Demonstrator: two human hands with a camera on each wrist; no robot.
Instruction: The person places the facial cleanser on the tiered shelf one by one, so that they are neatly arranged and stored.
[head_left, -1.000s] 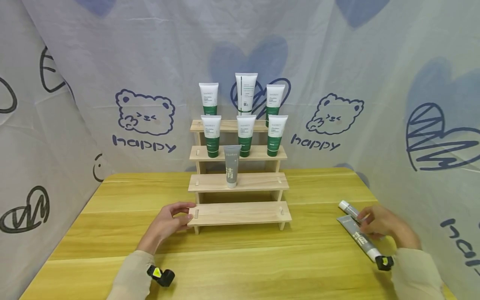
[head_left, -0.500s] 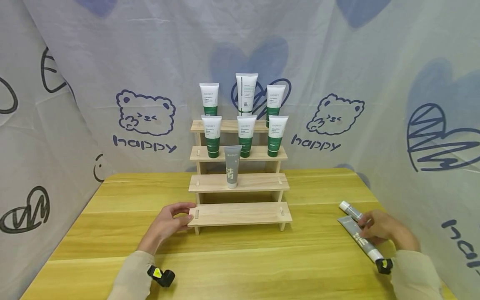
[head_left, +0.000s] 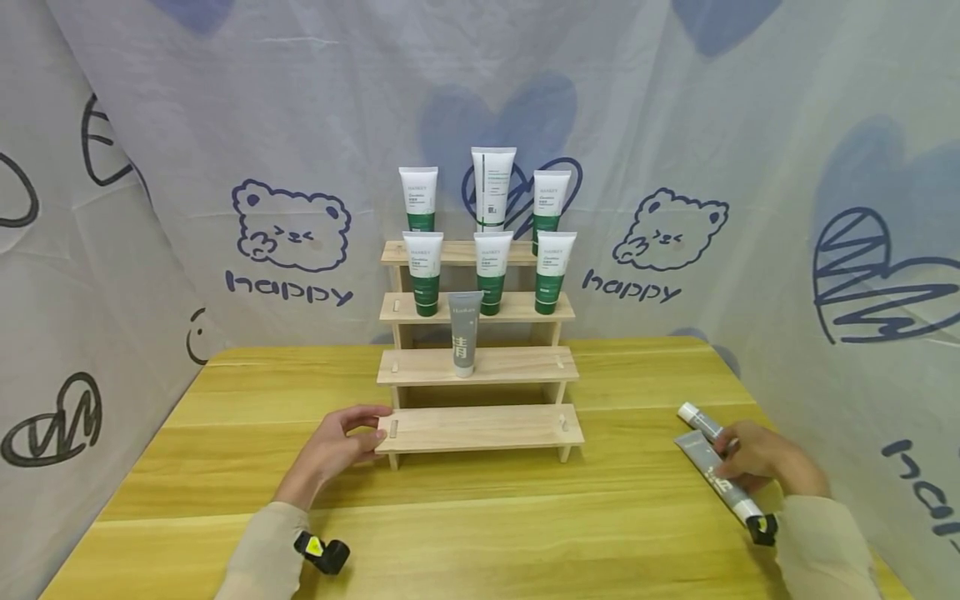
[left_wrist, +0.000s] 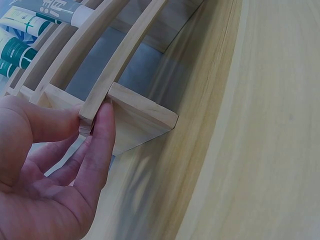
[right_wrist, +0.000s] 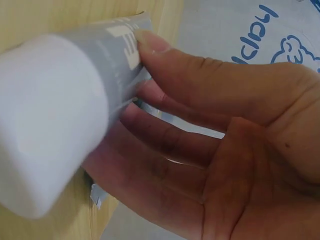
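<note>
A stepped wooden display shelf [head_left: 480, 427] stands mid-table. My left hand [head_left: 341, 437] pinches the left end of its lowest board between thumb and fingers, as the left wrist view shows close up. At the right, my right hand [head_left: 757, 454] holds a grey squeeze tube [head_left: 701, 457] with a white cap [right_wrist: 50, 120], thumb on the printed side and fingers curled around the far edge. A second grey tube [head_left: 701, 418] lies just behind it, partly hidden by that hand. Another grey tube [head_left: 465, 333] stands cap-down on the shelf's second step from the bottom.
White-and-green tubes [head_left: 491, 271] stand in rows on the two upper steps, with a taller white tube [head_left: 492, 187] at the top middle. Printed cloth [head_left: 292, 242] hangs behind and beside the wooden table [head_left: 480, 533].
My right hand has settled from above the two lying tubes onto the nearer one and grips it; that tube has shifted only slightly. The left hand keeps its place on the shelf.
</note>
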